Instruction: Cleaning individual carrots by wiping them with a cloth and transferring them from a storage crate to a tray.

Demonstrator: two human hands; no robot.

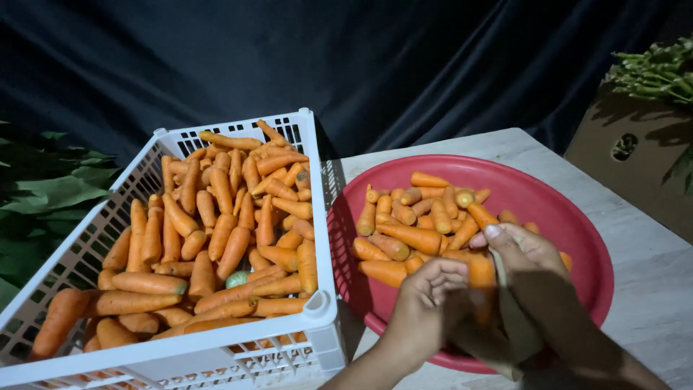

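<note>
Both hands low over the near side of a red basin (563, 217), close together. Left hand (426, 303) curled, fingers folded in around the lower end of an orange carrot (480, 273); right hand (523, 253) wrapped over its upper end, thumb pressed on top. Carrot stubby, smooth, bright orange, partly hidden by the fingers. Just beyond the hands, a loose heap of carrots (411, 231) in the basin. Left of the hands, a white slatted crate (317, 318) filled with more carrots. Underneath, a pale stone-look desk (650, 274). Behind, dark draped cloth (375, 65); far right, a cardboard box (628, 159) topped with greens.
</note>
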